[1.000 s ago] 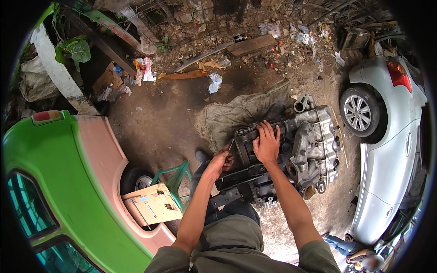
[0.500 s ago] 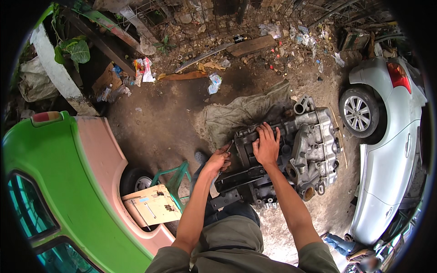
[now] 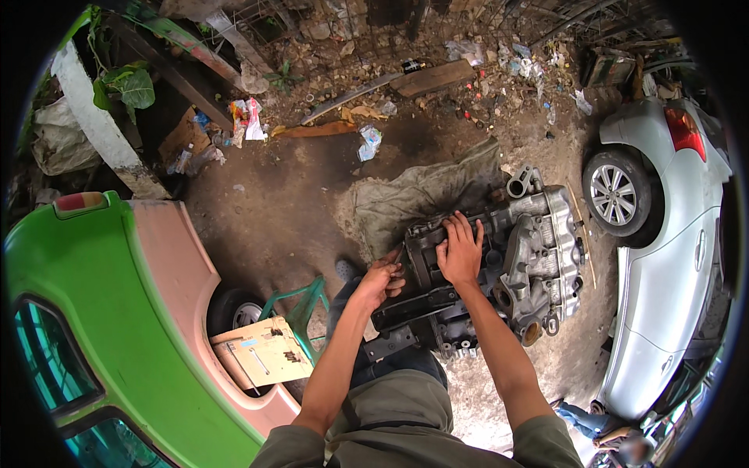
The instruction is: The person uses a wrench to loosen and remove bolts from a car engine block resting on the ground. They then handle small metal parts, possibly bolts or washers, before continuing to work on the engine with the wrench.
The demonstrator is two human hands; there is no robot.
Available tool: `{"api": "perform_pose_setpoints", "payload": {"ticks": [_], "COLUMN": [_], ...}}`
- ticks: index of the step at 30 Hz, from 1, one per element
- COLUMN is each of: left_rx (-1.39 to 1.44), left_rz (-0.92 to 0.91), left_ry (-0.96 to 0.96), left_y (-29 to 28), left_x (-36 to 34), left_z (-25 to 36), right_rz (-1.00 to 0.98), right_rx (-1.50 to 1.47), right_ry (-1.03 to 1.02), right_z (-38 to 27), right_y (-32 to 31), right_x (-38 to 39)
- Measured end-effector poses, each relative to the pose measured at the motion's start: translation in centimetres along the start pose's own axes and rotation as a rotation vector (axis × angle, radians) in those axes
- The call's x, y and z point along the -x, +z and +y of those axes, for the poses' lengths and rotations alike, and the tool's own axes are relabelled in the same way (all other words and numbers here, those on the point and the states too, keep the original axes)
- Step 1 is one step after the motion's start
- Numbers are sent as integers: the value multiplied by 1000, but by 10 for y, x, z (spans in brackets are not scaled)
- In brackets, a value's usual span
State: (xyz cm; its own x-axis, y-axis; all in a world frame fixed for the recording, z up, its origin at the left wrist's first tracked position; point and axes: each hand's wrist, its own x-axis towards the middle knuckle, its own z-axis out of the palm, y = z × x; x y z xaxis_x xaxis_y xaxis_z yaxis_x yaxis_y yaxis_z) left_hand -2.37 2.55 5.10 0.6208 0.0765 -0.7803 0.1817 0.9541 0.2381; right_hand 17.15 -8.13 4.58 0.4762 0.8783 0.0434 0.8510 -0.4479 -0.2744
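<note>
The left hand [image 3: 380, 282] grips a thin metal tool [image 3: 401, 253] while the right hand [image 3: 462, 253], fingers parted, rests on a silver-and-black metal engine [image 3: 519, 253].

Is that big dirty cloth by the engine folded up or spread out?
Spread out, but wrinkled: the cloth lies wide across the ground beside the engine, with creases showing. Any part behind the engine is hidden.

Soft daylight, glare on lower ground [image 3: 477, 399], dim upper left; bowed edges, black rim
</note>
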Motion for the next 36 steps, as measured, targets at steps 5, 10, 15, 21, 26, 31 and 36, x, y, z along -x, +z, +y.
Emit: {"api": "perform_pose_setpoints", "payload": {"ticks": [5, 10, 15, 21, 26, 31, 36], "left_rx": [-167, -641, -1395, -1972, -1629, -1235, -916], "left_rz": [132, 206, 244, -100, -94, 118, 249], "left_ry": [26, 47, 99, 186, 289, 476, 494], "left_y": [12, 1, 10, 25, -19, -47, -43], "left_x": [-5, -13, -44, -83, -103, -121, -140], "left_z": [-2, 24, 99, 147, 108, 38, 0], "right_rz": [-3, 4, 7, -17, -19, -22, -11], "right_rx": [-8, -26, -32, -14, -21, -17, -4], "right_ry": [3, 12, -1, 3, 8, 16, 9], "right_z": [0, -3, -1, 0, -1, -1, -1], "right_y": [-1, -2, -2, -1, 0, 0, 1], "right_x": [-1, -1, 0, -1, -1, -1, -1]}}
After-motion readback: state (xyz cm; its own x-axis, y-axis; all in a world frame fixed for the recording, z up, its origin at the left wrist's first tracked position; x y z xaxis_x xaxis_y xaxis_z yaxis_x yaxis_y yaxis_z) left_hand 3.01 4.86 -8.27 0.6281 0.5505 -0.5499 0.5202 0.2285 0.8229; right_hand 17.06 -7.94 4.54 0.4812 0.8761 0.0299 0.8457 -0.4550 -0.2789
